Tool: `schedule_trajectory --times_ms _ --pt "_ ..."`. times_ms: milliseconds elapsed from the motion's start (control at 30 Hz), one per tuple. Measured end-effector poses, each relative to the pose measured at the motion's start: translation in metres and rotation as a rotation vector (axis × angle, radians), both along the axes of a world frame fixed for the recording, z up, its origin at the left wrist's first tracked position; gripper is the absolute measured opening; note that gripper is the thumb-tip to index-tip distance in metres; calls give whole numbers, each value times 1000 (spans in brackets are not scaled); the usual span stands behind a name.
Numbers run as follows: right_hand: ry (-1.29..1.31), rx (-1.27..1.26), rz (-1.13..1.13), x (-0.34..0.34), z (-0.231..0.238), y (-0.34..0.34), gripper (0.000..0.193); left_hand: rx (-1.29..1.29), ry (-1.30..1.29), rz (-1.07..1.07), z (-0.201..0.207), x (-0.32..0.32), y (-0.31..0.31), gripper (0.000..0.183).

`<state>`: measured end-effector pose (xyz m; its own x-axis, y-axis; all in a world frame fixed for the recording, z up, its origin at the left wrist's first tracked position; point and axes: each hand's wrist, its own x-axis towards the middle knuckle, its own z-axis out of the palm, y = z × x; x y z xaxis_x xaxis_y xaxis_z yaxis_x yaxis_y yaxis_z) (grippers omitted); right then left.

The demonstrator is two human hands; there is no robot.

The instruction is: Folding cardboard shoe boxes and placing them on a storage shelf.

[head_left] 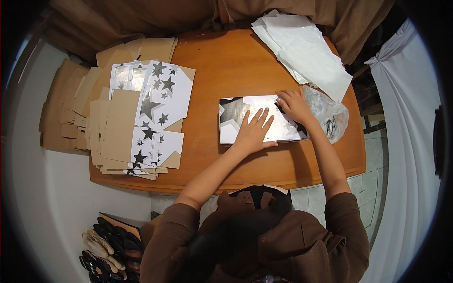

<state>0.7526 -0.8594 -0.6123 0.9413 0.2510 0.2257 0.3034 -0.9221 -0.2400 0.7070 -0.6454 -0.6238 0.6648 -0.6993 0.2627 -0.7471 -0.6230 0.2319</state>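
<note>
A closed flat box (232, 112), white with black and silver star shapes, lies on the wooden table in front of me. My left hand (255, 131) rests on its lid near the front edge, fingers spread. Toward the back right corner of the box, my right hand (293, 106) lies on the top with its fingers stretched out. Neither hand grips anything. Just right of the box is a clear plastic bag (337, 118) with small dark items inside, too small to name.
Flat cardboard box blanks (120, 127), some printed with stars (163, 101), are stacked on the left of the table (212, 61). White paper sheets (302, 45) lie at the back right. Several shoes (106, 250) sit at lower left. Brown cloth (155, 16) hangs behind the table.
</note>
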Motion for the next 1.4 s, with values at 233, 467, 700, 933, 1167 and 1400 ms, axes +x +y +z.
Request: schedule_trajectory --times_ms 233,467,700,933,1167,1400 --pt "39 117 -7 6 -3 3 29 -14 -64 -12 -7 0 -1 78" --pt "31 156 -8 4 -1 0 26 -1 -151 -127 -15 22 18 76" --pt "144 226 -194 -40 3 4 30 106 -338 -33 8 55 69 78" --pt "262 920 -223 -105 -43 18 41 -27 -68 298 -35 -7 81 53" --pt "398 1247 -60 -133 -42 50 56 38 371 156 -41 -67 81 109" --pt "20 1052 105 -123 9 43 48 -250 35 174 4 -61 70 128"
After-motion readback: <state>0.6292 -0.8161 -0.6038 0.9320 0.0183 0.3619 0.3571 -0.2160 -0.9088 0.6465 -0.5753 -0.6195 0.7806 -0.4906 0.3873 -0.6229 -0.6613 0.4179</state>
